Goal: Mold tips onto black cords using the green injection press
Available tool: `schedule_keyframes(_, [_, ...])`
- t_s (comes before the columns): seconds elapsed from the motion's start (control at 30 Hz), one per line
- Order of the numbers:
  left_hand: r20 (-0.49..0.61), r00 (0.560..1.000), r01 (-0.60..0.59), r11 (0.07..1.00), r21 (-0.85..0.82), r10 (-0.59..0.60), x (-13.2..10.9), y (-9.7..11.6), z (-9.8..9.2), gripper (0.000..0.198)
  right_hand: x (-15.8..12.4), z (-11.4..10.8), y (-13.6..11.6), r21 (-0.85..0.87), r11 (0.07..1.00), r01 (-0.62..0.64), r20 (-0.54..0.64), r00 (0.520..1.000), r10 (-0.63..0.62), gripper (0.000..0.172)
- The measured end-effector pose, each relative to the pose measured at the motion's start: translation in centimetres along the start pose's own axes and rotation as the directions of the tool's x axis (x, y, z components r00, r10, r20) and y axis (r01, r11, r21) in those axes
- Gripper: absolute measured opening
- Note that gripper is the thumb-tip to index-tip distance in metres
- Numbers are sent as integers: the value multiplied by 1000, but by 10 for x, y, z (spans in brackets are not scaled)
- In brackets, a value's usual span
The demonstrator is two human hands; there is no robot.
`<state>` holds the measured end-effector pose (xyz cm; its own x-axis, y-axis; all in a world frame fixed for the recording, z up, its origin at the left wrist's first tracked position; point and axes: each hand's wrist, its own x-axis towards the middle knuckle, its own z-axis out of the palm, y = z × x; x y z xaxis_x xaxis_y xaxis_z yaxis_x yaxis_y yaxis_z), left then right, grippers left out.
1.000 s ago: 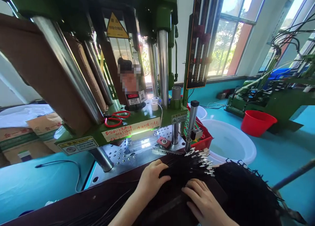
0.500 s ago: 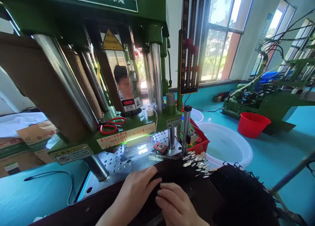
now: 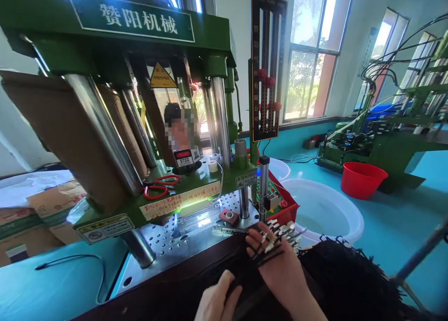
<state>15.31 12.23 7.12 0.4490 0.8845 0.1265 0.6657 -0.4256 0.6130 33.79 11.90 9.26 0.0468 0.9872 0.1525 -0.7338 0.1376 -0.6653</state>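
Observation:
My right hand (image 3: 276, 260) is turned partly palm up, its fingers curled around several thin black cables (image 3: 271, 258). Metal connectors at the cable ends show among and beyond the fingers. Lower and to the left, my left hand (image 3: 219, 296) has its fingers bent and drawn together over dark material. What lies between them blends into the dark surface and cannot be made out. A pile of silver connectors (image 3: 289, 230) lies just behind my right hand. To its right, a thick heap of black cables (image 3: 336, 274) hangs by the dark table edge.
A green press (image 3: 189, 176) with steel columns stands ahead, red-handled scissors (image 3: 161, 188) on its ledge. Beneath is a perforated metal plate (image 3: 163, 241) bearing a small red block (image 3: 229, 215). At the right are a red control box (image 3: 289, 213), a white tub (image 3: 325, 209) and a red bucket (image 3: 364, 178).
My right hand has moved up and right to the connector pile, turned over and taken hold of several cables. My left hand has drawn back lower and to the right. The view has tilted up slightly.

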Motion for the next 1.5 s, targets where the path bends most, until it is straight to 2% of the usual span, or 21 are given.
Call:
schedule_keyframes(0.07, [150, 989, 8, 1000, -12, -6, 2, 5, 9, 17, -3, -1, -15, 95, 995, 7, -146, 989, 7, 30])
schedule_keyframes(0.17, [342, 937, 2, 978, -208, 71, 21, 29, 9, 24, -11, -1, -27, -7, 999, 32, -206, 978, -33, 28])
schedule_keyframes(0.27, [378, 911, 43, 876, -480, 162, 47, 65, 1, 23, -19, 0, -28, -119, 991, 61, -214, 973, -86, 36])
schedule_keyframes(0.33, [352, 918, 24, 859, -511, 184, 59, 87, -2, 20, -23, 0, -29, -161, 985, 56, -218, 972, -91, 39])
schedule_keyframes(0.43, [282, 938, -79, 918, -390, 201, 65, 106, -2, 13, -25, -4, -31, -185, 981, 59, -220, 970, -100, 39])
schedule_keyframes(0.6, [195, 964, -167, 983, -75, 178, 62, 113, 1, 16, -27, -9, -32, -136, 989, 64, -162, 983, -86, 37])
schedule_keyframes(0.67, [172, 972, -187, 973, 134, 163, 62, 113, 3, 15, -28, -9, -31, -131, 990, 57, -178, 981, -80, 35])
schedule_keyframes(0.77, [182, 961, -264, 891, 369, 210, 65, 110, 7, 21, -25, -12, -28, -129, 990, 51, -232, 969, -80, 32])
schedule_keyframes(0.83, [169, 954, -297, 859, 417, 247, 67, 110, 3, 25, -24, -17, -26, -123, 990, 66, -273, 957, -98, 31])
schedule_keyframes(0.9, [110, 959, -282, 854, 437, 260, 71, 114, -6, 25, -24, -21, -21, -138, 987, 87, -300, 946, -126, 31])
schedule_keyframes(1.0, [47, 965, -249, 857, 451, 256, 82, 136, -23, 26, -28, -22, -11, -137, 989, 55, -238, 967, -87, 28])
schedule_keyframes(1.07, [99, 963, -269, 879, 393, 250, 91, 161, -26, 27, -32, -16, -7, -77, 997, 3, -167, 986, -16, 21])
schedule_keyframes(1.13, [220, 931, -348, 890, 294, 291, 99, 184, -20, 30, -36, -9, -9, 9, 999, -35, -129, 991, 36, 13])
schedule_keyframes(1.23, [405, 825, -500, 844, 194, 395, 107, 203, -2, 26, -40, 1, -21, 41, 998, -54, -85, 995, 57, 19])
schedule_keyframes(1.3, [494, 743, -552, 831, 72, 451, 111, 199, 3, 28, -42, 4, -31, -22, 997, -68, -42, 997, 67, 20])
schedule_keyframes(1.33, [507, 720, -537, 843, -26, 475, 113, 192, 1, 33, -43, 5, -35, -58, 995, -79, -18, 997, 78, 17])
schedule_keyframes(1.37, [497, 718, -489, 861, -140, 488, 114, 183, -2, 40, -44, 4, -39, -88, 992, -91, 4, 996, 91, 16])
schedule_keyframes(1.4, [469, 742, -406, 878, -255, 479, 113, 171, -5, 46, -44, 3, -42, -115, 988, -100, 20, 994, 103, 22])
schedule_keyframes(1.43, [441, 784, -295, 887, -356, 438, 111, 158, -8, 50, -44, 1, -44, -141, 984, -105, 25, 994, 110, 30])
schedule_keyframes(1.47, [437, 818, -171, 884, -436, 374, 105, 144, -10, 54, -44, -2, -46, -185, 978, -94, 8, 995, 97, 35])
schedule_keyframes(1.5, [465, 831, -43, 868, -494, 305, 96, 130, -9, 57, -42, -6, -48, -259, 964, -64, -32, 998, 57, 35])
